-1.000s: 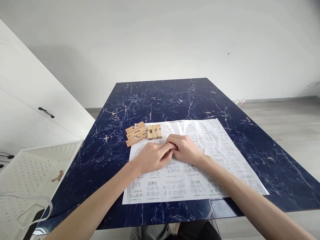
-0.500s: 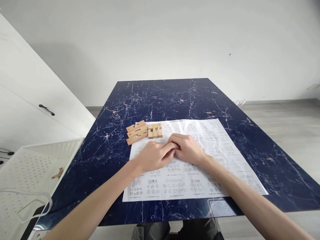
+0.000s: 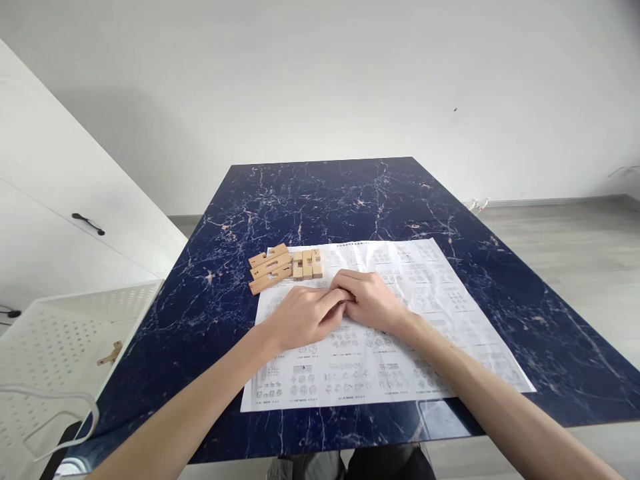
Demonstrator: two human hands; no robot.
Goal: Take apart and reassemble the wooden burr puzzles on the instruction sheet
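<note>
Leftward, wooden piece in perforated basket.

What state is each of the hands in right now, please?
Left hand: partly curled; whether it holds anything cannot be told.
Right hand: partly curled, touching the left; whether it holds anything cannot be told either.

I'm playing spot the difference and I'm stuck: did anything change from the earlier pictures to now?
Nothing visibly moved, only the camera's view shifted a little. Nothing was visibly picked up or let go. The left hand and right hand are still together over the paper, and the wooden blocks lie as before.
</note>
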